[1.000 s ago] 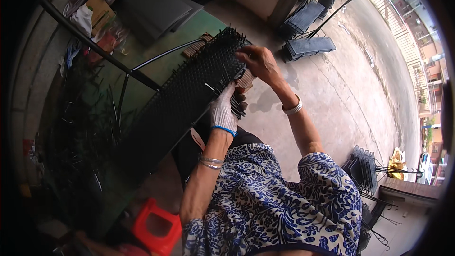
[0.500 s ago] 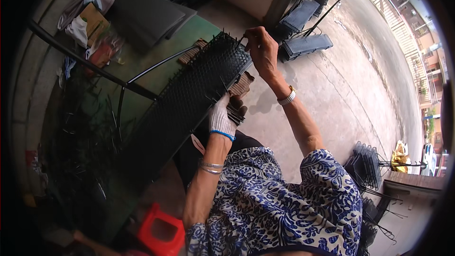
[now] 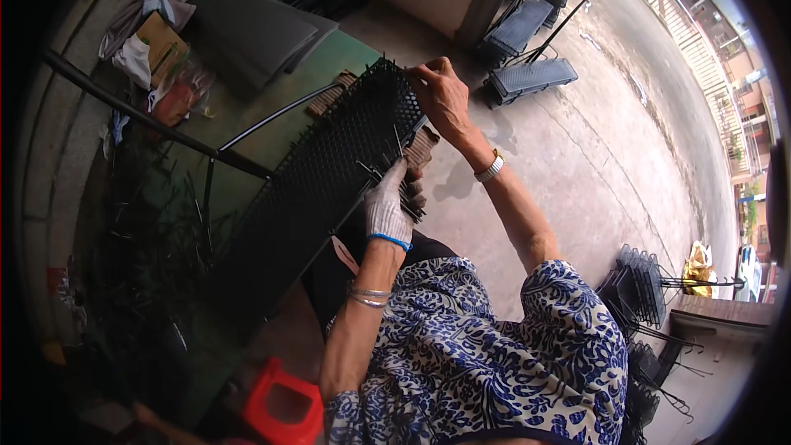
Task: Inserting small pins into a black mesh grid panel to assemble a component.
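Observation:
A long black panel [image 3: 325, 161] with a honeycomb of small holes slants from the lower left up to the middle. Thin black bristles stick up along its far edge and upper end. My left hand [image 3: 387, 198], in a pale knit glove with a blue cuff, is closed around several thin black strips [image 3: 411, 208] beside the panel's near edge. My bare right hand [image 3: 445, 100] pinches at the panel's upper right end; whatever is between the fingertips is too small to make out. Ribbed brown cardboard [image 3: 422, 148] shows under that end.
A green table [image 3: 350, 48] carries loose black strips, dark grey sheets [image 3: 255, 29] and a plastic bag [image 3: 177, 95]. A black metal rod [image 3: 148, 119] crosses it. A red stool [image 3: 284, 402] stands below. Black mesh trays [image 3: 534, 74] lie on the concrete floor.
My right hand has moved slightly left and down along the panel's upper end. My gloved left hand has turned a little, its fingers higher beside the edge.

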Action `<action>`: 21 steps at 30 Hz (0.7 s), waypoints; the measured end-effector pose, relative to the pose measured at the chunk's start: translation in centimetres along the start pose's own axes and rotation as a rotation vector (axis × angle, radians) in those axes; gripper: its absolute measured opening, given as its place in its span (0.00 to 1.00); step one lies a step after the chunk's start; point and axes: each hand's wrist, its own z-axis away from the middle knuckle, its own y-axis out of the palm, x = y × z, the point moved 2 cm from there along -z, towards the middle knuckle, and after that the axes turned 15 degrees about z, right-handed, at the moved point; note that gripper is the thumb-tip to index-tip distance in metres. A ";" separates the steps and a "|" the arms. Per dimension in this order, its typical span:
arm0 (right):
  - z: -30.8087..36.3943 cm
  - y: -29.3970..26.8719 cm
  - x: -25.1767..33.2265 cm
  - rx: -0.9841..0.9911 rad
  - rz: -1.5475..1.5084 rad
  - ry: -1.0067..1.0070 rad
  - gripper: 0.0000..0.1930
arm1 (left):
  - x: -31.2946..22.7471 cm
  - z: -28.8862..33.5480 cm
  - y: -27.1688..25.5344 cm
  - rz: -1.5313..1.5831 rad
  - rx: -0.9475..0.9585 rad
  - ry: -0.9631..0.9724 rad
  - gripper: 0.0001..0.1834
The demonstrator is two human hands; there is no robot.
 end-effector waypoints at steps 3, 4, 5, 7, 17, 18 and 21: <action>0.4 -1.2 0.8 0.009 0.097 0.053 0.10 | -0.2 0.0 0.1 -0.054 -0.031 0.036 0.09; 0.7 -1.8 0.8 0.068 -0.005 0.089 0.11 | -0.4 0.0 0.1 -0.078 -0.034 0.051 0.09; 1.0 -2.4 0.7 0.126 -0.106 0.126 0.11 | -0.4 0.0 0.0 -0.078 -0.036 0.051 0.09; 1.7 -3.3 0.8 0.384 -0.283 0.103 0.12 | -0.4 -0.2 -0.2 -0.153 -0.028 0.072 0.08; 0.3 -4.4 -0.4 -0.094 -0.343 0.079 0.04 | 0.3 -2.7 -1.1 -0.038 -0.010 -0.015 0.07; -0.2 -4.0 -0.7 -0.095 -0.343 0.081 0.04 | 0.3 -2.7 -1.1 -0.041 -0.010 -0.017 0.07; -1.2 -2.9 -1.0 -0.197 -0.281 0.058 0.03 | 0.4 -2.3 -0.9 -0.021 0.045 -0.008 0.08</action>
